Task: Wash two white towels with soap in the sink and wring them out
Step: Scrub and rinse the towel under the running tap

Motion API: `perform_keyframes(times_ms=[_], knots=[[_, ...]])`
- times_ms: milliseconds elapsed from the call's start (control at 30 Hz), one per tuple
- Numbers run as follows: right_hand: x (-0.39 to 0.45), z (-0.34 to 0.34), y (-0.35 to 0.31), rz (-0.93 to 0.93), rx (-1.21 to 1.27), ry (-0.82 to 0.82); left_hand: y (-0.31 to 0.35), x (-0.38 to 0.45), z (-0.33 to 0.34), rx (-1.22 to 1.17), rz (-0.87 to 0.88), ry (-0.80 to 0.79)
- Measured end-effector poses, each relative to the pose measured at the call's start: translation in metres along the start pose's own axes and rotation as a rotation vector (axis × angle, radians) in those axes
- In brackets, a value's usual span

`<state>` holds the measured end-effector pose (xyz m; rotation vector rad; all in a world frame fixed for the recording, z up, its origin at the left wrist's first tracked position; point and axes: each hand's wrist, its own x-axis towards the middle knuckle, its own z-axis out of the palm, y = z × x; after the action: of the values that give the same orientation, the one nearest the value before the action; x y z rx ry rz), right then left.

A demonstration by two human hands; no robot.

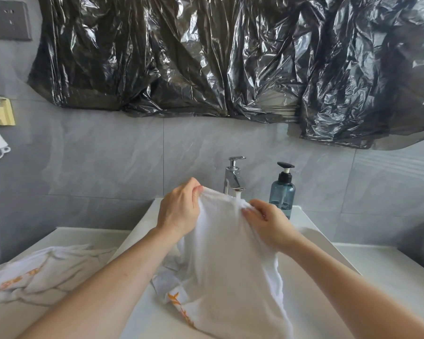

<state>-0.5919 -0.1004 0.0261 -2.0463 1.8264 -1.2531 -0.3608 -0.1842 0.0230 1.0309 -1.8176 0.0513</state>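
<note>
Both hands hold one white towel (220, 243) up over the sink (316, 243). The left hand (179, 209) pinches its top edge near the tap (233, 177), and the right hand (267, 221) bunches the cloth just below the spout. Water seems to run from the spout onto the fold between them. The rest of this towel hangs down into the basin, its orange-printed end lying low toward the near side. The second towel (42, 272) lies crumpled on the table (389, 263) to the left of the sink, touched by neither hand.

The main risk is splash: the cloth sits close under the spout, so water may sheet off the fold and run over the sink's rim onto the table. The right hand works just beside the soap bottle (282, 192), which stands on the back corner of the sink; a sideways tug on the towel could knock it over. The pinch at the top edge looks light, and as the cloth soaks and grows heavy it may slip out and drop into the basin.

Room is tight at the back, between tap, bottle and wall. Toward the person the basin is open and wide. The table to the right looks bare where it shows.
</note>
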Motion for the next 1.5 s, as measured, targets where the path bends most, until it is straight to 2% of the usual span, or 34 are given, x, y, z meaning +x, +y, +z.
perform_keyframes(times_ms=[167, 400, 633, 733, 833, 967, 1067, 1133, 1233, 1333, 1500], knots=[[-0.006, 0.005, 0.006, -0.007, -0.086, -0.135, -0.002, -0.003, 0.002, 0.001, 0.053, -0.059], [-0.003, 0.001, 0.006, 0.006, -0.116, -0.031, -0.006, -0.002, 0.002, 0.083, -0.035, -0.154], [0.0, -0.018, 0.008, 0.183, -0.275, 0.065, 0.004, -0.005, 0.003, 0.153, -0.106, -0.337], [-0.003, -0.022, 0.01, 0.228, -0.4, -0.019, 0.011, -0.012, 0.008, 0.161, -0.093, -0.426], [-0.004, -0.019, 0.014, 0.152, -0.432, -0.15, 0.011, -0.015, 0.012, 0.117, -0.125, -0.525], [-0.011, -0.009, 0.013, 0.113, -0.333, -0.468, 0.016, -0.019, 0.001, 0.146, -0.156, -0.763], [-0.019, 0.004, 0.012, 0.186, -0.44, -0.673, 0.025, -0.03, -0.017, 0.244, -0.11, -0.953], [-0.024, 0.012, 0.011, 0.181, -0.516, -0.718, 0.025, -0.038, -0.027, 0.282, -0.132, -1.072], [-0.029, 0.018, 0.006, 0.145, -0.555, -0.701, 0.02, -0.05, -0.036, 0.335, -0.171, -1.176], [-0.028, 0.018, 0.004, 0.126, -0.499, -0.659, 0.02, -0.06, -0.035, 0.446, -0.139, -1.152], [-0.024, 0.011, 0.003, 0.082, -0.335, -0.442, 0.01, -0.061, -0.029, 0.388, -0.251, -1.115]])
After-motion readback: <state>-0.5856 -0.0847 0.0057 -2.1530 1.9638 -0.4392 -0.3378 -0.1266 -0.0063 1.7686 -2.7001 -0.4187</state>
